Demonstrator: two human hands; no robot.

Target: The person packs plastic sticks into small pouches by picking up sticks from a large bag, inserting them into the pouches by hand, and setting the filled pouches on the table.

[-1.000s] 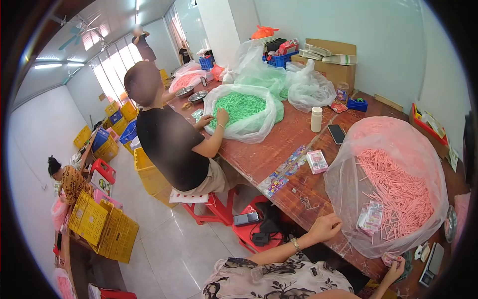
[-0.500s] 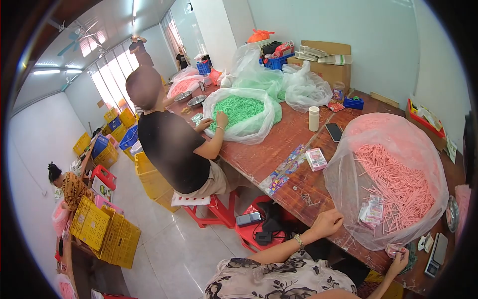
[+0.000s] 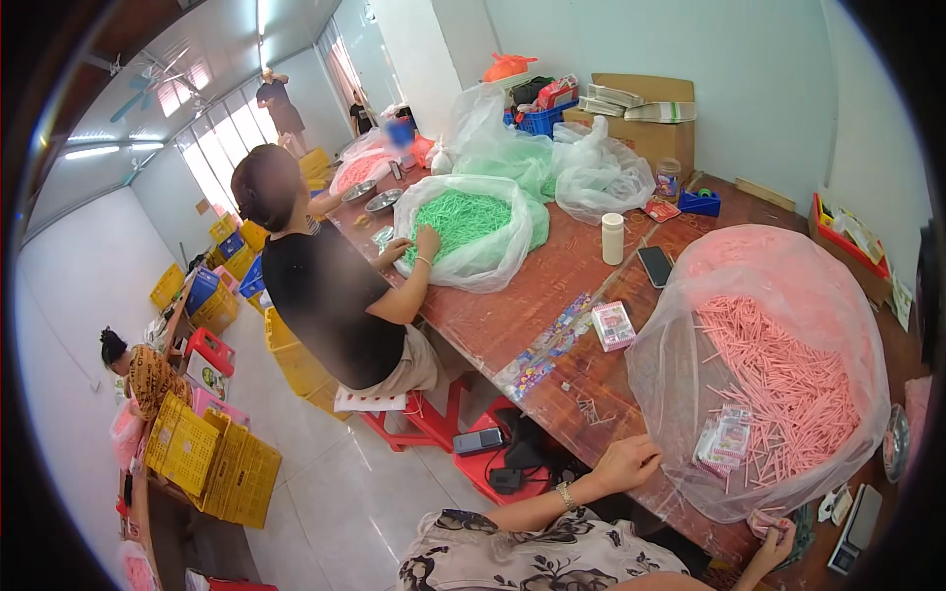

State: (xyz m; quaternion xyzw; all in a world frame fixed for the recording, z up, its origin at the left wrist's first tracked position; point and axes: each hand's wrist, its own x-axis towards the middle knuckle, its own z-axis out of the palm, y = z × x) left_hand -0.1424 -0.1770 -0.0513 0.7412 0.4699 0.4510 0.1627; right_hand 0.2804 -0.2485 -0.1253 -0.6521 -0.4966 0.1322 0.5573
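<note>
At the near right, the right hand (image 3: 777,548) grasps a small packet (image 3: 765,522) beside the near edge of a clear bag (image 3: 660,374) of pink sticks (image 3: 788,384). More packets (image 3: 725,438) lie inside. The left hand (image 3: 629,465) is loosely curled at the table (image 3: 493,330) edge, left of the bag; whether it holds anything, I cannot tell.

Table (image 3: 483,330), mid-frame: worn wood, scuffed. Bag (image 3: 675,350), right: thin clear plastic, wrinkled. Sticks (image 3: 803,384) inside: smooth, matt; can't tell plastic or paper. Packet (image 3: 760,522), lower right: shiny printed wrap. Phone (image 3: 655,266): glossy dark screen. Bowls (image 3: 384,203), upper middle: polished metal. Carton (image 3: 679,146), upper right: matt cardboard. Crate (image 3: 241,483), lower left: yellow plastic. Floor (image 3: 330,512): smooth glossy tile.
</note>
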